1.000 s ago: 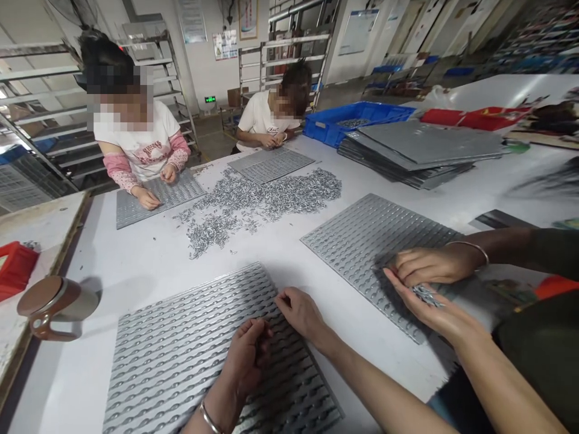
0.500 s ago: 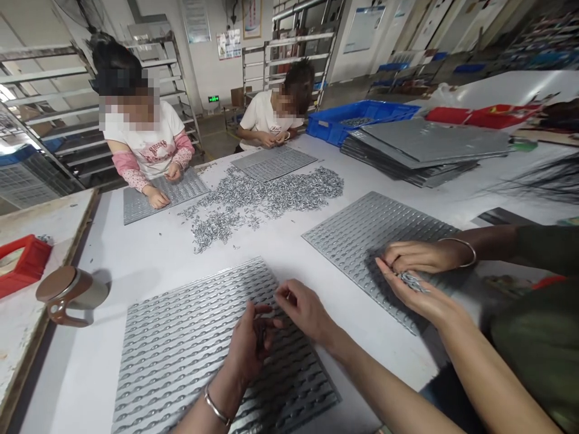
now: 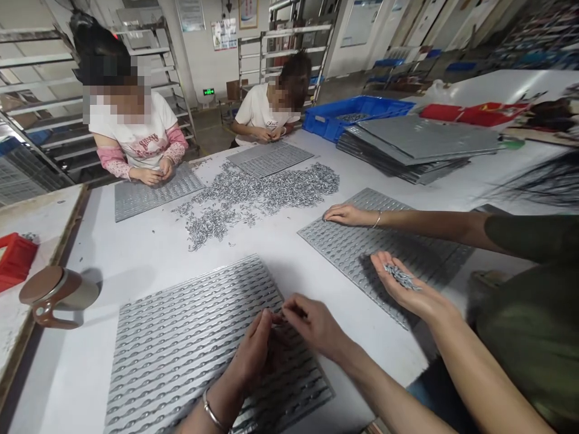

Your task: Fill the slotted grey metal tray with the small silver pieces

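A grey slotted tray (image 3: 181,337) lies on the white table in front of me, most of its grooves filled with small metal pins. My left hand (image 3: 253,355) rests over the tray's right part, fingers curled with small pins inside. My right hand (image 3: 312,325) sits beside it at the tray's right edge, its fingertips pinched and touching the left hand's fingers. What the pinch holds is too small to make out.
A pile of loose metal pins (image 3: 262,193) lies mid-table. A co-worker on my right holds pins in one palm (image 3: 402,280) over another tray (image 3: 384,247). Two more people work at trays across the table. A brown mug (image 3: 54,295) stands at left; stacked trays (image 3: 420,147) and a blue bin (image 3: 353,114) sit behind.
My hands have drawn together until the fingertips meet. The co-worker's far hand has reached out to the far corner of that tray. The view has shifted slightly.
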Motion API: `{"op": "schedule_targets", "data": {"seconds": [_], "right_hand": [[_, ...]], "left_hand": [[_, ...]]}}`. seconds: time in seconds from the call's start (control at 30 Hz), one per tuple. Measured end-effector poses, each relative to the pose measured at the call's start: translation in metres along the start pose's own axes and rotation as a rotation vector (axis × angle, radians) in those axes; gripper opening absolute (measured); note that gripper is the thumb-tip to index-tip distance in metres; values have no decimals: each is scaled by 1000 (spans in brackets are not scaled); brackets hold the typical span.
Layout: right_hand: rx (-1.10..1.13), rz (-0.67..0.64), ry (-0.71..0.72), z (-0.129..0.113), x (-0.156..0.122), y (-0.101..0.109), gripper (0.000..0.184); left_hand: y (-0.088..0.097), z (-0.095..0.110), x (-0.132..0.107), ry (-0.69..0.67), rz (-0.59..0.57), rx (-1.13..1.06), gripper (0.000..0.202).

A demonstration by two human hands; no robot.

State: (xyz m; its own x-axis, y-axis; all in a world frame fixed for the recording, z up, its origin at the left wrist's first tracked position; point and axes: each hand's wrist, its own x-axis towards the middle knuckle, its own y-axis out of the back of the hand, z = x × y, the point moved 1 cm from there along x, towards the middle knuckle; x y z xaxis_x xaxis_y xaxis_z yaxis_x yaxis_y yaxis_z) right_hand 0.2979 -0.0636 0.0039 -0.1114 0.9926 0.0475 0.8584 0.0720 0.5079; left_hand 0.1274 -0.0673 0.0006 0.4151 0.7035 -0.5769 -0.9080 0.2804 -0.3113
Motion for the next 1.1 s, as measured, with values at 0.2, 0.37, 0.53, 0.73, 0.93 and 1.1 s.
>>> {"op": "schedule_targets", "data": {"seconds": [0.2,0.37,0.53,0.73,0.93,1.1], "right_hand": [[42,58,-121,28,32,-1,19],[-69,184,-67,41,37,-18,16],[-150,225,-61,50,35,-31,14],[-339,262,-87,54,37,-33,7],[-306,181,-104,50,37,-33,6],[-255,181,-80,39,35,-24,6]], "left_hand": [[6,0,6,-23,92,4,70],[11,4,6,-46,132,-43,65],[12,6,8,-46,131,-92,60],[13,4,10,-48,135,-107,58],[12,8,5,-59,162,-106,58],[14,6,6,-75,179,-152,61]]}}
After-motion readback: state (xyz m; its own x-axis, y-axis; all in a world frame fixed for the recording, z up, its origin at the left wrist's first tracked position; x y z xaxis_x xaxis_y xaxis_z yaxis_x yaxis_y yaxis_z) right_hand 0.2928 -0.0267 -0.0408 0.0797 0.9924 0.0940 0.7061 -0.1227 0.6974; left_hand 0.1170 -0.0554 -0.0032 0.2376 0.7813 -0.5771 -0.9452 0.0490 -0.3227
